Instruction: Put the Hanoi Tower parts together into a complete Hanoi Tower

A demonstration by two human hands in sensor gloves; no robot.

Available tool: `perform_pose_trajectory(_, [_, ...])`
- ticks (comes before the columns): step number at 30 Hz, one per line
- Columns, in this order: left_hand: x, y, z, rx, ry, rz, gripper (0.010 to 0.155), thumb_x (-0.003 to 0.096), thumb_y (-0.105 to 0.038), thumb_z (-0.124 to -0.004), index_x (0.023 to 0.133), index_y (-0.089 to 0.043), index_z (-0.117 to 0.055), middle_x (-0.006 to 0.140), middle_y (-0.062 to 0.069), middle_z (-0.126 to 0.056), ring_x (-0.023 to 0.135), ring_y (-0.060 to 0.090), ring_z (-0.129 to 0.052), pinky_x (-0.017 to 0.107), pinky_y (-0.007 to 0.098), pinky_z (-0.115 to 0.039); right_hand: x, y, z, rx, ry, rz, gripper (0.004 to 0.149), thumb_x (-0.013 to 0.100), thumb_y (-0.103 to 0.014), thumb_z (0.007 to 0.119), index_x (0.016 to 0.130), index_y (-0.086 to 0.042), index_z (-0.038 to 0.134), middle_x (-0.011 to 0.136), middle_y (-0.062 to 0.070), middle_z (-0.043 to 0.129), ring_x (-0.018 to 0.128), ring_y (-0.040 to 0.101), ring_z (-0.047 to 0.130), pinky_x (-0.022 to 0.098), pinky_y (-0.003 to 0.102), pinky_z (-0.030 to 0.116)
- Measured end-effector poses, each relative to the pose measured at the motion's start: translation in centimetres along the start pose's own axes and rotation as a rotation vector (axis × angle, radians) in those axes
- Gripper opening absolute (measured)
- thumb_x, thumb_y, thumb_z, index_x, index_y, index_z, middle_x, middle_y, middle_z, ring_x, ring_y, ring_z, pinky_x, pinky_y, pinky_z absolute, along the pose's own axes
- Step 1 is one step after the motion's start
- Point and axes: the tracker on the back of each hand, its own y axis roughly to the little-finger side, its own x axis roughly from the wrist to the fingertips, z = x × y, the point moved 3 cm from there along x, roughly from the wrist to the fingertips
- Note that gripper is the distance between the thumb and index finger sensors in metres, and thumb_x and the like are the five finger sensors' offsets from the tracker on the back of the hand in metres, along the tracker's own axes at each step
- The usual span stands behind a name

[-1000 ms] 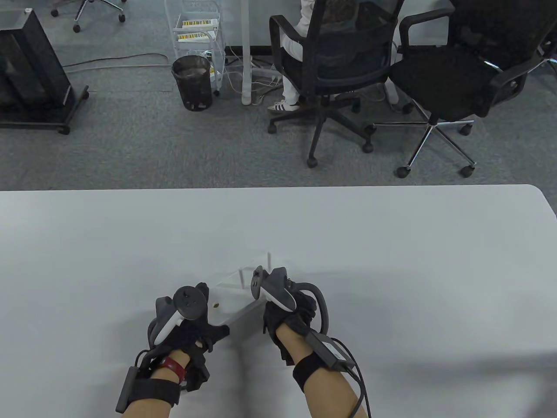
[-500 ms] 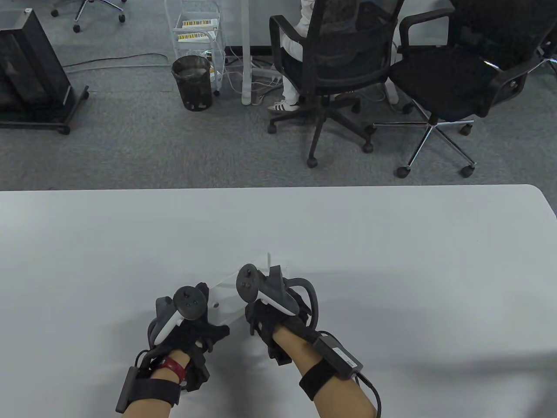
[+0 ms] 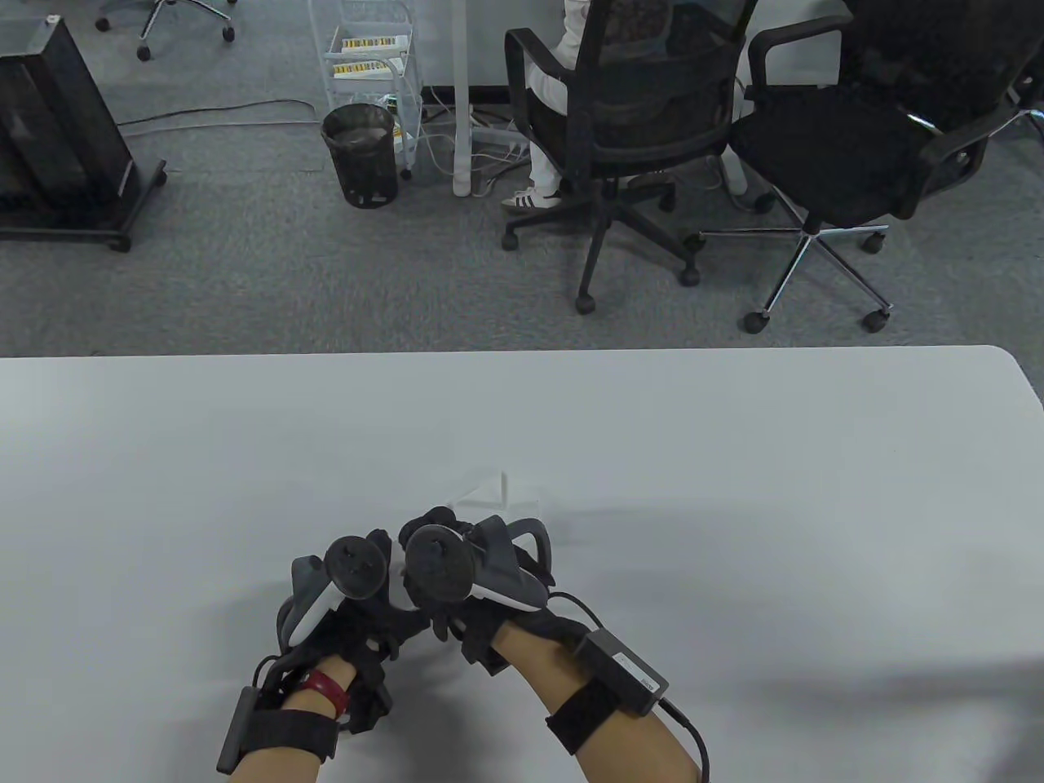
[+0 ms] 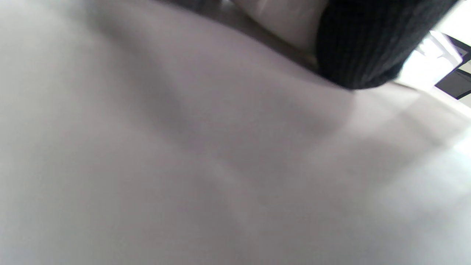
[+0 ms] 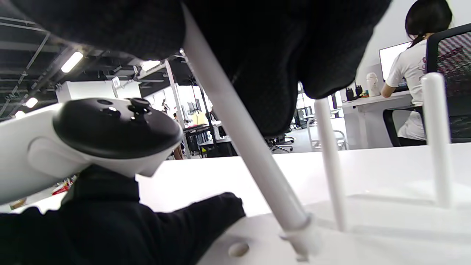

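1. The white base (image 5: 368, 235) of the tower lies on the white surface (image 3: 734, 489), close to the person, between the two gloved hands.
2. From the table view, most of the base is hidden under the hands. Only a pale far corner of it (image 3: 488, 489) peeks out behind them.
3. The right hand (image 3: 481, 571) reaches over the base. In the right wrist view, its dark fingers (image 5: 257, 55) are wrapped around a white peg (image 5: 243, 147).
4. That peg leans to one side. Its bottom end sits at a hole in the base, in a small white collar.
5. Two more white pegs stand straight up on the base: a middle peg (image 5: 331, 162) and a far peg (image 5: 436, 136).
6. One small round hole (image 5: 238, 249) in the base shows near the leaning peg.
7. The left hand (image 3: 359, 612) is at the near left end of the base. In the right wrist view, a dark finger (image 5: 206, 217) of it lies on the edge of the base.
8. I cannot tell if the left hand is squeezing the base or only lying on it.
9. The left wrist view is blurry. It shows the pale surface and a dark glove tip (image 4: 360, 48).
10. Black office chairs (image 3: 856, 139) and a dark bin (image 3: 360, 153) stand on the gray floor past the surface.
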Motion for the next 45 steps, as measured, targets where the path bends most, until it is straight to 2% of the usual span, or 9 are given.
perform_pose_trajectory(13, [0.1,0.1,-0.1,-0.003,0.005,0.0,0.115,0.0402,-0.054,-0.09,0.106,-0.024,-0.001,0.113,0.01,-0.015,0.104,0.04,-0.017,0.071,0.057,-0.024,1.5,0.4,1.8,0.093,0.047,-0.011,0.043,0.035,-0.033,0.084,0.075,-0.022,0.072,0.08,0.006,0.083,0.064,0.025,0.105,0.058,0.046,0.082])
perform_pose_trajectory(17, [0.1,0.1,-0.1,-0.005,0.006,0.0,0.115,0.0402,-0.054,-0.09,0.106,-0.024,0.0,0.113,0.009,-0.015,0.104,0.04,-0.017,0.071,0.057,-0.024,1.9,1.0,2.9,0.173,0.055,0.013,0.042,0.035,-0.032,0.084,0.075,-0.023,0.072,0.08,0.007,0.082,0.066,0.026,0.104,0.058,0.046,0.082])
perform_pose_trajectory(24, [0.2,0.2,-0.1,-0.007,0.007,0.0,0.115,0.0402,-0.054,-0.09,0.105,-0.024,0.0,0.113,0.009,-0.015,0.105,0.039,-0.017,0.071,0.056,-0.024,2.4,1.8,4.4,0.249,0.029,0.064,0.043,0.036,-0.031,0.085,0.076,-0.022,0.071,0.082,0.008,0.081,0.067,0.027,0.104,0.058,0.046,0.082])
perform_pose_trajectory(35, [0.1,0.2,-0.2,-0.007,0.008,0.001,0.115,0.0402,-0.054,-0.09,0.105,-0.024,0.0,0.113,0.009,-0.014,0.105,0.039,-0.017,0.071,0.056,-0.024,2.9,2.5,5.6,0.243,-0.007,0.086,0.043,0.036,-0.031,0.085,0.076,-0.022,0.071,0.084,0.009,0.081,0.069,0.027,0.103,0.058,0.046,0.082])
perform_pose_trajectory(39, [0.2,0.3,-0.2,-0.007,0.008,0.001,0.115,0.0402,-0.054,-0.09,0.105,-0.024,0.0,0.113,0.009,-0.015,0.105,0.039,-0.017,0.071,0.056,-0.024,3.0,2.1,5.4,0.185,0.005,0.075,0.042,0.036,-0.031,0.084,0.076,-0.023,0.073,0.083,0.01,0.083,0.067,0.029,0.105,0.057,0.048,0.083])
perform_pose_trajectory(45, [0.2,0.3,-0.2,-0.007,0.009,0.001,0.115,0.0402,-0.054,-0.09,0.105,-0.024,0.0,0.113,0.009,-0.014,0.105,0.039,-0.017,0.071,0.056,-0.024,3.3,0.1,5.0,-0.038,-0.018,0.013,0.038,0.038,-0.03,0.082,0.075,-0.027,0.078,0.082,0.01,0.086,0.065,0.03,0.106,0.056,0.049,0.083])
